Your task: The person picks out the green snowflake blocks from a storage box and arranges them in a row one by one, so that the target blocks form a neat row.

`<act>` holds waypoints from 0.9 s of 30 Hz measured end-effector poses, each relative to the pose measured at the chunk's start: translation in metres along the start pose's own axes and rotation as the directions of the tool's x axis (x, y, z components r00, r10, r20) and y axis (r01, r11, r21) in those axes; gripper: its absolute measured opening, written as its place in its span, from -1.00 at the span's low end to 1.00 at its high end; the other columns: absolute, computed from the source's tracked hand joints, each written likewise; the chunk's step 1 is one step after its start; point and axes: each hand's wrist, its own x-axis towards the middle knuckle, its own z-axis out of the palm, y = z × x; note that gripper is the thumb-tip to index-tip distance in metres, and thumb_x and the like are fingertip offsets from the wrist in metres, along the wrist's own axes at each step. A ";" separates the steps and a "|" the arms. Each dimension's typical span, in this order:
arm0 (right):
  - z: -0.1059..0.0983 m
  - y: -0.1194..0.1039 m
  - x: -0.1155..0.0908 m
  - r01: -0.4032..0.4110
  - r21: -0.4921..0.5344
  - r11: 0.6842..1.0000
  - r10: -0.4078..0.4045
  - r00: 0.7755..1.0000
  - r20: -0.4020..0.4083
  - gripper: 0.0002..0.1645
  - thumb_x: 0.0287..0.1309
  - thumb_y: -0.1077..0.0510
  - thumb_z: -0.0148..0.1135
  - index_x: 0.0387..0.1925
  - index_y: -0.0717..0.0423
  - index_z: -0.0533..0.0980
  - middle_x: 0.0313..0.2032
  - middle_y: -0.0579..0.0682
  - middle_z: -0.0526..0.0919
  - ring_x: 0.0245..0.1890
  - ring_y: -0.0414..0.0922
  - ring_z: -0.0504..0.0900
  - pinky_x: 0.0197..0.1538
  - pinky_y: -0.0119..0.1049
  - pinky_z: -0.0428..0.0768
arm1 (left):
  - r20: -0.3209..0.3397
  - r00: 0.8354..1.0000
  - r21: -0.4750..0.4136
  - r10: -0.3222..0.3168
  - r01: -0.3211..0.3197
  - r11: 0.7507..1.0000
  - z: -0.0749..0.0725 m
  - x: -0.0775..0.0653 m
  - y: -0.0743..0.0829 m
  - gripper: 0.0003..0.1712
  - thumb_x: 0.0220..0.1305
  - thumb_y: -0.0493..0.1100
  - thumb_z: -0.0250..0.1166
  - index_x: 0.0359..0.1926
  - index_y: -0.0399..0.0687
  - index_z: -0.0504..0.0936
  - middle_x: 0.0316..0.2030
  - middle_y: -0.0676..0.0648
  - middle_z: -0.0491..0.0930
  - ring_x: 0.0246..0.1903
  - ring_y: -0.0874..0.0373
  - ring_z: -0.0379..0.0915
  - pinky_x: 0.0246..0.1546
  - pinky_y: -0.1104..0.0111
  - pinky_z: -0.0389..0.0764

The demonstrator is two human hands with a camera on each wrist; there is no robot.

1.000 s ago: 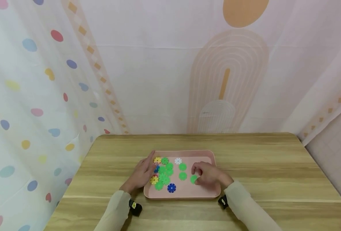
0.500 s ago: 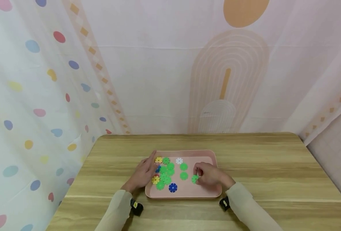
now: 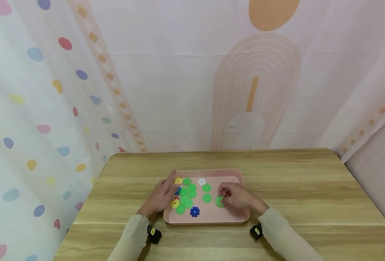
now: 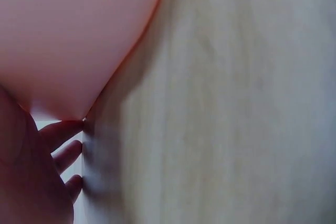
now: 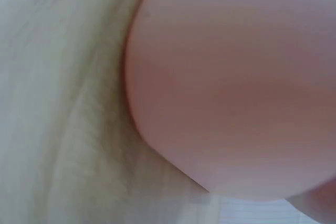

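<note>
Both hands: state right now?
Left hand: open, at the left edge of the pink rectangular tray.
Right hand: fingers curled at a green round notched disc; can't tell whether it's gripping.

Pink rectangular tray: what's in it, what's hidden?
Visible in the tray: flat green notched discs, yellow discs, blue discs, one white disc. Can't see: anything beneath the overlapping greens or behind the hands.

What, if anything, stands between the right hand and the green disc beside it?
Nothing visible: the right hand is right at the green disc. The next closest disc lies left of it, away from the hand. Whether the fingers grip it isn't clear.
</note>
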 end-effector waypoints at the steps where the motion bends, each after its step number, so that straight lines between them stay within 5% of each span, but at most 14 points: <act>1: -0.001 0.000 -0.001 -0.001 0.027 1.000 0.001 1.000 -0.004 -0.81 0.11 0.47 0.22 -0.31 0.17 0.50 -0.39 0.04 0.56 -0.37 -0.18 0.46 -0.30 -0.43 0.47 | 0.001 1.000 0.003 -0.001 0.001 1.000 0.000 0.000 0.000 -0.25 0.56 0.18 -0.13 0.60 0.15 -0.16 0.49 -0.19 0.14 0.45 -0.28 -0.02 0.34 -0.32 0.05; 6: -0.010 -0.003 -0.008 0.028 0.128 0.991 -0.025 0.999 -0.030 -0.86 0.16 0.43 0.24 -0.28 0.22 0.49 -0.41 -0.02 0.53 -0.41 -0.19 0.48 -0.41 -0.44 0.49 | 0.001 1.000 0.010 -0.004 0.004 1.000 -0.001 0.000 -0.001 -0.25 0.56 0.16 -0.13 0.60 0.14 -0.16 0.49 -0.19 0.15 0.45 -0.27 -0.01 0.35 -0.30 0.05; 14: -0.036 0.004 -0.024 0.070 0.178 0.982 -0.048 0.991 -0.122 -0.90 0.22 0.42 0.18 -0.22 0.26 0.50 -0.38 0.05 0.55 -0.39 -0.06 0.56 -0.32 -0.27 0.64 | 0.005 1.000 0.018 0.006 -0.006 1.000 0.000 0.001 0.000 -0.24 0.56 0.17 -0.12 0.60 0.12 -0.17 0.50 -0.18 0.13 0.45 -0.29 -0.01 0.35 -0.29 0.05; 27: -0.076 0.028 -0.063 -0.041 0.235 0.971 0.120 0.936 -0.330 -0.79 0.26 0.27 0.26 -0.13 0.31 0.49 -0.34 0.10 0.60 -0.40 -0.11 0.57 -0.34 -0.29 0.60 | 0.005 1.000 0.010 0.004 -0.004 1.000 0.005 0.006 0.004 -0.24 0.56 0.15 -0.12 0.60 0.13 -0.17 0.49 -0.19 0.15 0.45 -0.30 -0.01 0.34 -0.32 0.05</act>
